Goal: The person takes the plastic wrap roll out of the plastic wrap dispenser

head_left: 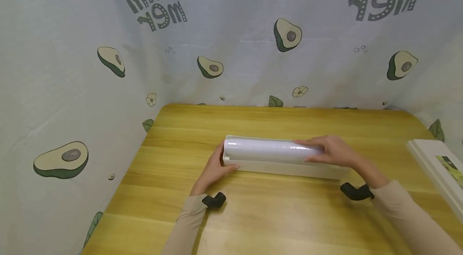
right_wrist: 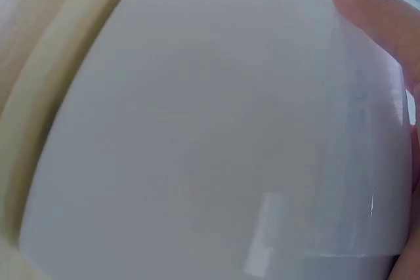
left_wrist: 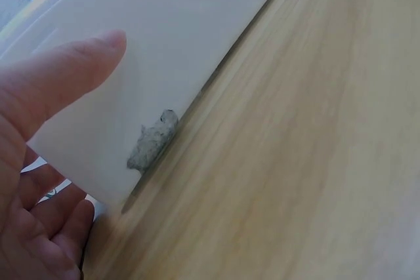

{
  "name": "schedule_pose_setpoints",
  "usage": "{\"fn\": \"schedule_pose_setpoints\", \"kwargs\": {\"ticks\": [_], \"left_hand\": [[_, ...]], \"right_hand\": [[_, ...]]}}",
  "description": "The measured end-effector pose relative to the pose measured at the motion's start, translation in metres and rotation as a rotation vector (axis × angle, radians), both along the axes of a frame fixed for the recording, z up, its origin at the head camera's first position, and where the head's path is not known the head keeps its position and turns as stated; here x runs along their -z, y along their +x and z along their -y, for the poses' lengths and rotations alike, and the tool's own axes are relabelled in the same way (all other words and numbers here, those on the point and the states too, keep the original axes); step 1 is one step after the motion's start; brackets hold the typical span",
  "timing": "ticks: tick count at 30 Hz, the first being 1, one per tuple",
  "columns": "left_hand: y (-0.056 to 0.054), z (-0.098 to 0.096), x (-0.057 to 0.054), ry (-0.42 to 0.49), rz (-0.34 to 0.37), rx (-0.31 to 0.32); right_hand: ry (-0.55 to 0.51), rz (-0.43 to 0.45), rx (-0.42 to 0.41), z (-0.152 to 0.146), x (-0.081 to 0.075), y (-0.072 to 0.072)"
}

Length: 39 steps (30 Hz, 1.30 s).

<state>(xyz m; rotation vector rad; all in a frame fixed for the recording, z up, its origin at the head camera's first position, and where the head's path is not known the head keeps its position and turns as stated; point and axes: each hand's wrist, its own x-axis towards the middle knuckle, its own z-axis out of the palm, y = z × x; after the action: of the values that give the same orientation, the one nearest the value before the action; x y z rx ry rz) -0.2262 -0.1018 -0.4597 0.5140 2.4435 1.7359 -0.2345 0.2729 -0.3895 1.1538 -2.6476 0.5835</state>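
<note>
A long white box (head_left: 289, 168), open along its top, lies crosswise on the table with a shiny roll of cling film (head_left: 260, 148) in it. My left hand (head_left: 213, 172) grips the box's left end, its thumb on the front wall and its fingers around the end. That wall (left_wrist: 177, 24) bears a rough grey patch (left_wrist: 154, 141) near its lower edge in the left wrist view. Toward the other end, my right hand (head_left: 332, 151) holds the roll from above, thumb in front and fingers over the back. White surface fills most of the right wrist view, the thumb (right_wrist: 367, 11) against it.
The wooden table (head_left: 260, 219) runs back to a curtain (head_left: 238, 13) printed with avocados, which also hangs along the left side. A flat white box (head_left: 428, 166) with a green-yellow label lies at the right edge. Black cameras (head_left: 214, 200) sit on both wrists.
</note>
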Motion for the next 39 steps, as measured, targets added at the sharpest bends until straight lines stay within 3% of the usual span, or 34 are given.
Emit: {"fn": "schedule_pose_setpoints", "kwargs": {"ticks": [4,11,18,21,28,39], "left_hand": [[0.004,-0.001,-0.009,0.03,0.015,0.013],[-0.006,0.003,0.013,-0.03,0.005,-0.024],[-0.007,0.002,0.015,-0.026,0.014,-0.026],[-0.004,0.001,0.01,-0.035,0.032,-0.028],[0.01,-0.001,-0.022,-0.019,0.026,0.0],[0.01,-0.002,-0.025,-0.011,0.047,0.004]], "right_hand": [[0.013,0.018,0.031,0.0,-0.005,0.003],[0.004,0.024,0.069,-0.002,-0.009,0.008],[-0.009,0.011,0.082,-0.009,-0.008,0.012],[-0.011,-0.012,0.084,-0.012,-0.008,0.013],[-0.006,-0.053,0.103,-0.018,-0.008,0.017],[0.004,-0.058,0.119,-0.02,-0.012,0.018]]}}
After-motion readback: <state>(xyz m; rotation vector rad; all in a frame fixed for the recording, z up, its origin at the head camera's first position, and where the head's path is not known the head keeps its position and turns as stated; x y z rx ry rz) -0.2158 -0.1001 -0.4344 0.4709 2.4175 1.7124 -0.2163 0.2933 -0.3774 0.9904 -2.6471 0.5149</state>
